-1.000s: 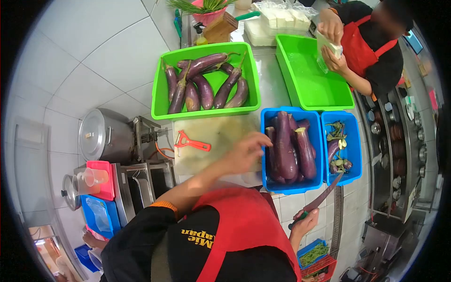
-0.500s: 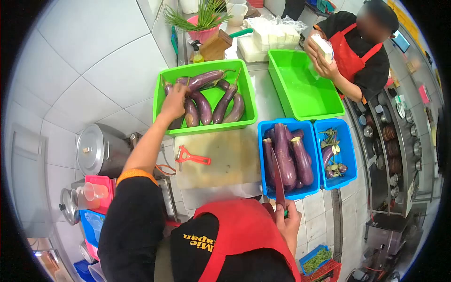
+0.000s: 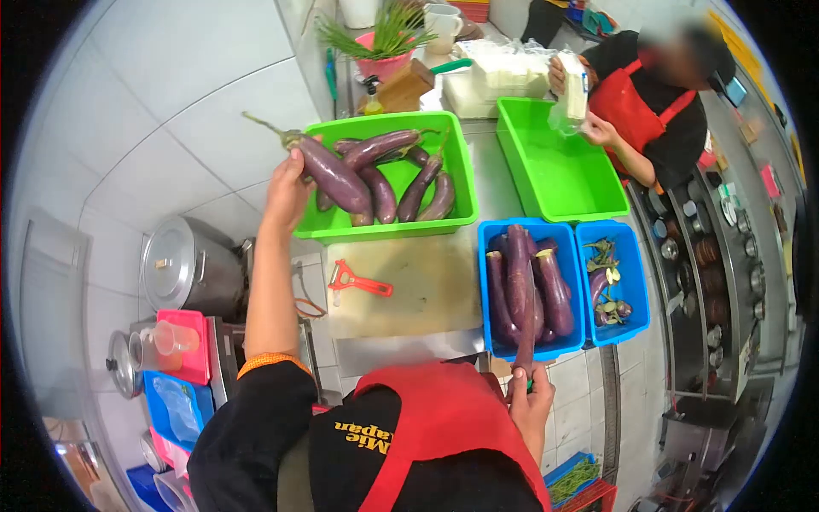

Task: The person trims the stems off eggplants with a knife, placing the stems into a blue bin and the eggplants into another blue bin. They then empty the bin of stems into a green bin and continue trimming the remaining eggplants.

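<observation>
My left hand is closed around the stem end of a purple eggplant, lifted over the left side of a green tub. Its long stem points up and left. Several more eggplants lie in that tub. In my right hand is a knife by its green handle, blade upward, in front of a blue bin of eggplants with their tops cut off. A red peeler rests on the cutting board between my hands.
A smaller blue bin holds cut stem ends. Behind it is a second green tub, where a co-worker handles a white wrapped block. At left stands a big lidded pot; a spray bottle is at the back.
My left hand has lifted an eggplant up out of the green tub toward the left. The knife in my right hand has turned slightly more upright. The co-worker has turned the white block upright.
</observation>
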